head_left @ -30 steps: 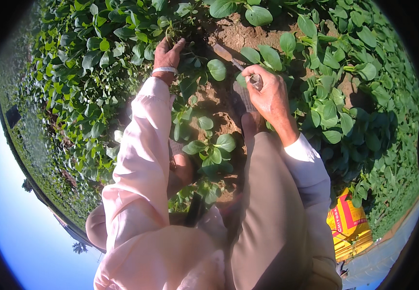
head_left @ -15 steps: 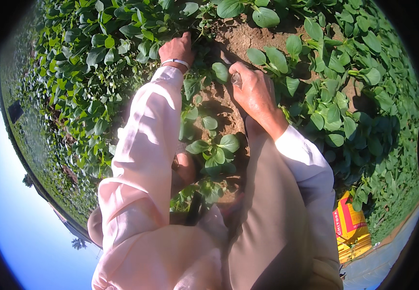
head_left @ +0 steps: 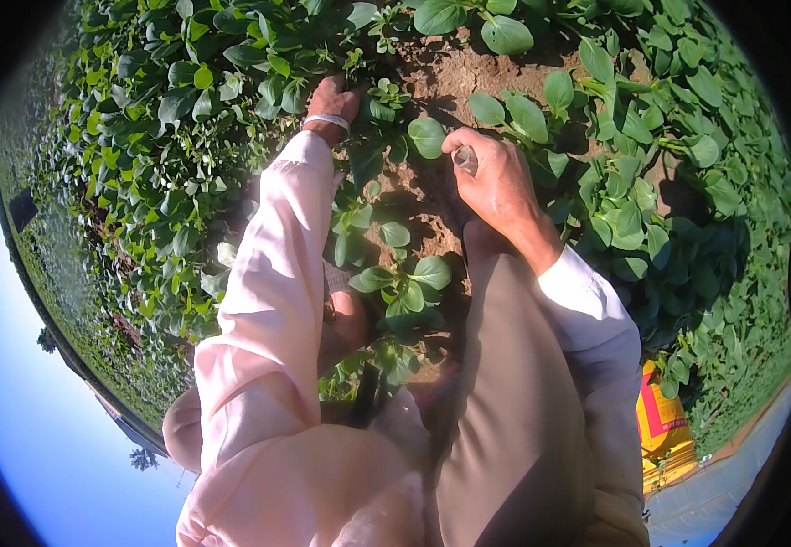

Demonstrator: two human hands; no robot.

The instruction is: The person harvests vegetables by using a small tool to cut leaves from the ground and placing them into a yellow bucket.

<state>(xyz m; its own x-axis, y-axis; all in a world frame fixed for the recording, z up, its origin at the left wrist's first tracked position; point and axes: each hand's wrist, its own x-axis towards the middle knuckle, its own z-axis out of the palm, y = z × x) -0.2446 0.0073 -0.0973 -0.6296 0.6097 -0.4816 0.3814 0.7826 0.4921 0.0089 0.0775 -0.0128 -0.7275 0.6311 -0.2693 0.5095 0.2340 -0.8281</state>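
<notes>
My right hand (head_left: pixel 497 182) is closed around a short-handled hand tool (head_left: pixel 465 160). The round, worn butt of its handle sticks out of my fist, while the working end is lost in shadow. Beside this fist stands a young leafy plant with a broad pale-green leaf (head_left: pixel 427 137). Further left, my left hand (head_left: pixel 331 100), with a white band at the wrist, is down among small weeds (head_left: pixel 386 98) at the edge of the dense greenery. Its fingers curl inward, partly hidden; what they hold, if anything, does not show.
Broad-leaved plants (head_left: pixel 628 214) grow thickly on the right, with bare brown soil (head_left: pixel 464 77) ahead. Another small plant (head_left: pixel 409 287) stands between my legs, near my bare foot (head_left: pixel 350 319). A yellow and red bag (head_left: pixel 664 424) lies at the lower right.
My left hand has drawn slightly back toward me, uncovering small weeds beside it. My right hand has shifted a little right and back with the tool, whose thin blade no longer shows clearly.
</notes>
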